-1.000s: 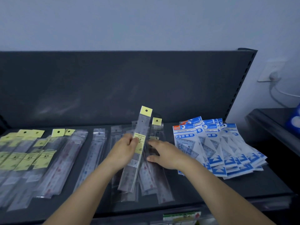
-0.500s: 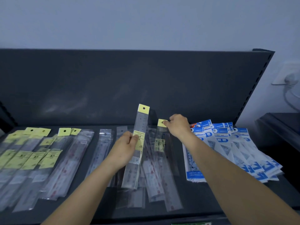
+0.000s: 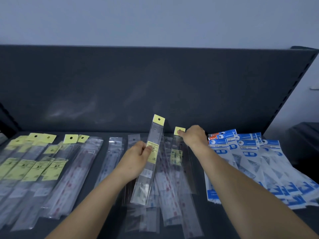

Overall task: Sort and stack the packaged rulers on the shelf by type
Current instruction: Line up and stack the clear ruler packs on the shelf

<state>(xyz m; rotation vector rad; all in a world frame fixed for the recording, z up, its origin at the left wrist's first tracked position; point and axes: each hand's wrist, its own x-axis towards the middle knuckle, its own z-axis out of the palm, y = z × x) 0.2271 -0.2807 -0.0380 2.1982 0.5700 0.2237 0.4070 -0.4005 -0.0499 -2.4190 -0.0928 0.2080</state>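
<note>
My left hand (image 3: 138, 157) grips a clear packaged ruler with a yellow header (image 3: 151, 152), lifted off the dark shelf (image 3: 110, 221) and tilted upright. My right hand (image 3: 194, 137) pinches the yellow top tag of a second yellow-label ruler (image 3: 177, 156), which lies on the loose middle pile of clear ruler packs (image 3: 169, 195). A group of yellow-label rulers (image 3: 34, 166) lies at the far left. Beside it are clear packs with red print (image 3: 74, 175).
Blue-and-white packs of geometric set squares (image 3: 255, 163) are fanned out at the right of the shelf. The dark back panel (image 3: 155, 87) rises behind everything. A lower dark surface (image 3: 305, 135) stands at the far right.
My right hand left the pile's middle and reached back to the second ruler's yellow tag, now pinching it. My left hand keeps its ruler raised, almost unmoved.
</note>
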